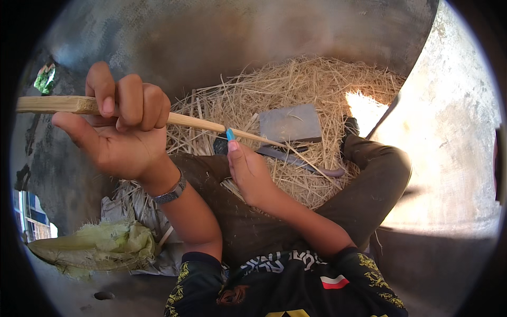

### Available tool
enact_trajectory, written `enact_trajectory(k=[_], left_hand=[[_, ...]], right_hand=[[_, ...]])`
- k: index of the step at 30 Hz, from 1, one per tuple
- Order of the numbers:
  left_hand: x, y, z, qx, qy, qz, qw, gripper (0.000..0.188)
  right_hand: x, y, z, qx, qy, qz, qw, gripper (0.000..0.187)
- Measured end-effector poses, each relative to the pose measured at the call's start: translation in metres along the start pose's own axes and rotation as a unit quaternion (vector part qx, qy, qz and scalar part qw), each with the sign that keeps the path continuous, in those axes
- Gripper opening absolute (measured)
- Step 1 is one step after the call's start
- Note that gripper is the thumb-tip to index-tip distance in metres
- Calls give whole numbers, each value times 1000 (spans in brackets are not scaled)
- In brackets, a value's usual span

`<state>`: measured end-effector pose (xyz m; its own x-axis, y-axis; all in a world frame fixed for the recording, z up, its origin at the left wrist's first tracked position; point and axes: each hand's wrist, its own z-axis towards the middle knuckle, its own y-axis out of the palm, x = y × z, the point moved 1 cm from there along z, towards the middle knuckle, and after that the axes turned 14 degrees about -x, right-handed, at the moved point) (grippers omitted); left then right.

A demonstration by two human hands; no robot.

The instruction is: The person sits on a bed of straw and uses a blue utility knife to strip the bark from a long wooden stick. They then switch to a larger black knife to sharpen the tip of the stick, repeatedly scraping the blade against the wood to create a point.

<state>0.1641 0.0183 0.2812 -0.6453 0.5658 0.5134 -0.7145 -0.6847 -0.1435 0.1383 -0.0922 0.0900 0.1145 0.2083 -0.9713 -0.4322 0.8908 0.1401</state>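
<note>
A long pale wooden stick (195,122) slants across in front of me, thick and square-edged at the left and tapering to a thin end at the lower right. Around its thicker part curl the fingers of my left hand (127,127), palm turned up, a watch on that wrist. Farther along the stick, my right hand (251,174) grips it at the thinner part. A small light-blue piece (231,134) shows at that thumb's tip, against the stick; I cannot make out what it is. Most of the right fingers are hidden behind the thumb.
Straw-like shavings (317,79) cover the floor ahead. On them lie a grey flat block (290,122) and a dark curved blade with a brownish handle (332,173), near my bent legs (380,169). Yellow-green crumpled sacking (105,243) is at left. A curved grey wall (237,37) rises ahead.
</note>
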Motion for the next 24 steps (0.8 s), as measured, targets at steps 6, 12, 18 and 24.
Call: enact_trajectory(k=[6,12,18,24], left_hand=[[-3,-4,-2,86,5,-20,996,52],[-9,9,6,217,15,90,972,54],[-14,42,20,384,13,222,896,58],[-14,31,21,424,5,319,847,60]], right_hand=[[9,2,-1,10,57,75,996,51],[73,-17,11,93,88,14,992,56],[13,2,-4,25,3,-10,1000,59],[134,-37,11,125,106,-7,986,55]])
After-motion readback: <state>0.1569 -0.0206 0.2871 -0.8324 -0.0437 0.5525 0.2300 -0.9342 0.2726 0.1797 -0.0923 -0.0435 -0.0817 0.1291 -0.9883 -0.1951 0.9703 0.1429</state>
